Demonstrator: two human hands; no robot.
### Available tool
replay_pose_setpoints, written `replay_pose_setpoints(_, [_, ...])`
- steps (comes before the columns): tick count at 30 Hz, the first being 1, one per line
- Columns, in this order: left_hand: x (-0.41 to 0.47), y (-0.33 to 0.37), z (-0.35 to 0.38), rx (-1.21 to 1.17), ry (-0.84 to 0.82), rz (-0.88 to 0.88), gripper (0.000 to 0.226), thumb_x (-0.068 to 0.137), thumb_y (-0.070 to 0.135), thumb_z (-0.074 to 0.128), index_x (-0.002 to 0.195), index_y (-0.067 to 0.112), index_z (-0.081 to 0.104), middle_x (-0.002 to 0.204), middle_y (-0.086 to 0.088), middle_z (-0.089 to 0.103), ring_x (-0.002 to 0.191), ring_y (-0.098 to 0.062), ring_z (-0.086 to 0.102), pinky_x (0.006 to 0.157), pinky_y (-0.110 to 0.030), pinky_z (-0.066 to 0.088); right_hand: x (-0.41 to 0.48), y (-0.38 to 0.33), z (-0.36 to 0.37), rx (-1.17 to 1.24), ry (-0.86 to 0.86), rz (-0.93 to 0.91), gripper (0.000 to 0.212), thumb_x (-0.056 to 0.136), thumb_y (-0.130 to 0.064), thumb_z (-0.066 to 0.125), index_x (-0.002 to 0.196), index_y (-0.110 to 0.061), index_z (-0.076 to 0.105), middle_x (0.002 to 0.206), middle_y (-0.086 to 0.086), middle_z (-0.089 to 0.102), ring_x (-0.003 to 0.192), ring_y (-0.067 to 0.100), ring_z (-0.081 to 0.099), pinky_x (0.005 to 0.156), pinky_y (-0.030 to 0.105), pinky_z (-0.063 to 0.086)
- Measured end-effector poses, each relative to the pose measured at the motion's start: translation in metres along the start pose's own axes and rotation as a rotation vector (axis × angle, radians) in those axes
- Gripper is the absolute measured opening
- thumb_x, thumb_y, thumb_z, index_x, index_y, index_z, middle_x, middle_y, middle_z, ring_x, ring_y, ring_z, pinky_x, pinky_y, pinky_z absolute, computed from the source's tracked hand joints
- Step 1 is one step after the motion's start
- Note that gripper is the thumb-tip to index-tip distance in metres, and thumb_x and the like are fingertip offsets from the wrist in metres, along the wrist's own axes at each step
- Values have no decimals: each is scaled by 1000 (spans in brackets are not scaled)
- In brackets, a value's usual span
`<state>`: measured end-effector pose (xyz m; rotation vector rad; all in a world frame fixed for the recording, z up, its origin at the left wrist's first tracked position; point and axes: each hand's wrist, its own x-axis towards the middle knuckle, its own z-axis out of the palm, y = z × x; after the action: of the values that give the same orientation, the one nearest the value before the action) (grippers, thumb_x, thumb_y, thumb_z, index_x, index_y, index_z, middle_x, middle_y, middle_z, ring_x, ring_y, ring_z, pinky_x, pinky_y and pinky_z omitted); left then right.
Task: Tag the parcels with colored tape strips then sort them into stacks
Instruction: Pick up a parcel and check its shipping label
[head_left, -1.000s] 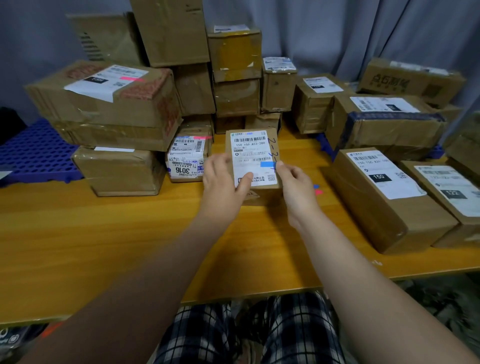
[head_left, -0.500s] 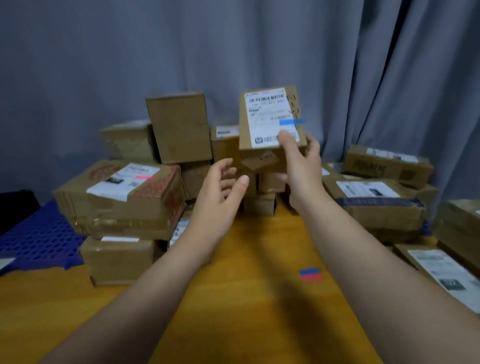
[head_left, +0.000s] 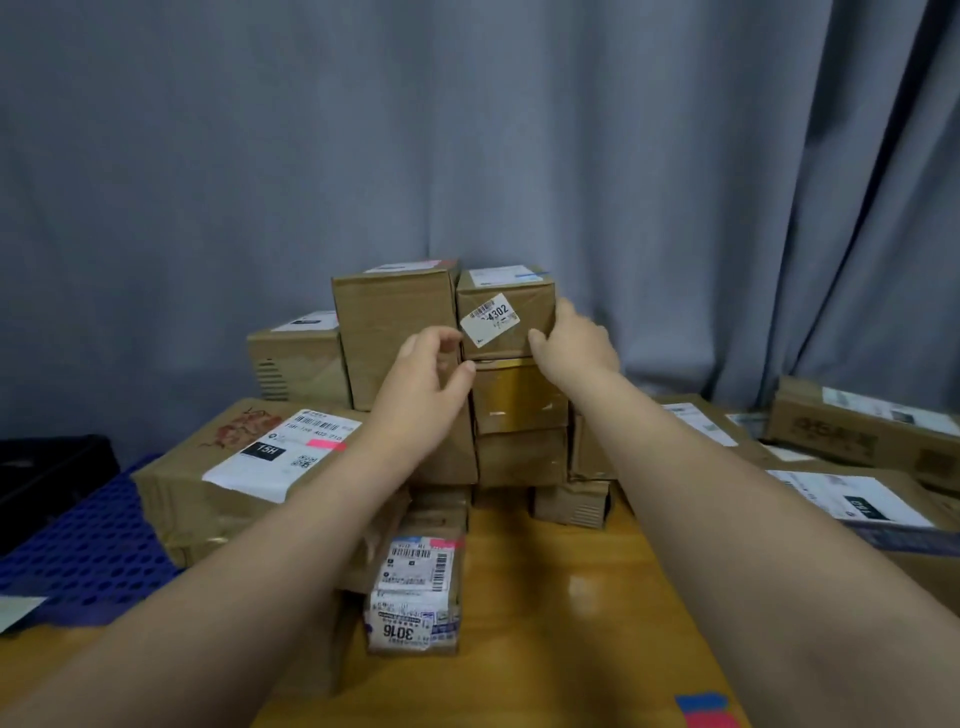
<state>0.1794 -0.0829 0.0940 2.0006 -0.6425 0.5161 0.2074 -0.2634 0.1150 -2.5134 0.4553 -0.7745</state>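
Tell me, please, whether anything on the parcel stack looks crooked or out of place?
Yes: the small white sticker on the front of the top parcel sits tilted, not square with the box edges. The right hand grips that parcel's side; it sits atop the stack, roughly level.

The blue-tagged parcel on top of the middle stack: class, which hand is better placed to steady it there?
The right hand: it already touches the blue-tagged parcel at its right side. The left hand is open, beside its lower left corner.

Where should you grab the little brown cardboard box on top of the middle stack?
Grip the little brown cardboard box by its right side and front edge, coming from the front. The tall brown box stands against its left side, so only the right side, where the right hand is, stays free.
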Motion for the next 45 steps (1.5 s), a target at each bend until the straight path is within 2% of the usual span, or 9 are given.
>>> replay_pose_setpoints(8, [-21, 7, -8, 10, -19, -17, 33, 95, 23, 55, 126, 17, 49, 123, 3, 47, 108, -10, 52, 98, -29, 44, -43, 13, -23, 31, -19, -39, 58, 95, -36, 50, 145, -17, 28, 140, 14, 41, 129, 34, 37, 98, 45, 40])
replay_pose_setpoints(15, [-89, 34, 4, -17, -97, 22, 26, 95, 23, 55, 120, 17, 53, 117, 1, 51, 86, 3, 51, 84, -18, 41, -145, 56, -74, -37, -95, -115, 52, 92, -37, 55, 139, -19, 39, 135, 10, 47, 123, 29, 44, 94, 38, 42])
replay_pose_setpoints(23, [-177, 60, 69, -82, -287, 7, 21, 93, 16, 57, 113, 11, 58, 114, -6, 57, 75, -2, 50, 69, -8, 36, -250, 145, -121, -307, -265, 79, 54, 87, -49, 57, 131, -18, 46, 130, 9, 50, 121, 31, 45, 94, 40, 42])
replay_pose_setpoints(27, [-209, 73, 110, -116, -419, -15, 20, 93, 16, 57, 112, 11, 59, 116, -5, 56, 75, 0, 50, 62, -6, 35, -283, 196, -144, -585, -412, 243, 87, 77, -79, 45, 139, -19, 39, 144, 10, 42, 133, 33, 37, 111, 51, 24])
replay_pose_setpoints(31, [-230, 83, 147, -142, -575, -95, 24, 95, 23, 55, 114, 10, 60, 121, -6, 57, 82, -5, 54, 76, -13, 36, -298, 228, -144, -593, -576, 366, 100, 73, -87, 37, 149, -24, 22, 150, 7, 37, 140, 31, 30, 114, 58, -1])
replay_pose_setpoints(34, [-246, 86, 164, -204, -682, -215, 31, 97, 27, 51, 120, 7, 59, 125, -8, 60, 110, -17, 55, 85, -16, 34, -305, 229, -123, -532, -470, 309, 88, 75, -77, 46, 144, -26, 27, 144, 14, 41, 136, 33, 32, 114, 55, 2])
replay_pose_setpoints(39, [-264, 77, 168, -386, -715, -425, 45, 95, 39, 50, 134, 15, 46, 124, 1, 57, 112, -12, 52, 93, -20, 37, -315, 203, -99, -306, -151, 294, 93, 68, -64, 65, 142, -23, 26, 129, 10, 40, 115, 30, 48, 89, 41, 43])
replay_pose_setpoints(42, [-260, 69, 156, -595, -633, -539, 58, 90, 49, 54, 141, 31, 32, 112, 11, 60, 111, -10, 55, 102, -36, 42, -323, 182, -86, -246, 55, 155, 93, 69, -61, 66, 143, -22, 26, 126, 7, 39, 114, 28, 46, 92, 40, 42])
replay_pose_setpoints(45, [-251, 55, 137, -730, -557, -588, 69, 85, 49, 62, 142, 49, 23, 112, 15, 65, 107, -8, 59, 94, -43, 44, -327, 161, -66, -58, 141, 64, 90, 72, -58, 67, 144, -21, 27, 125, 6, 37, 114, 24, 43, 91, 36, 42])
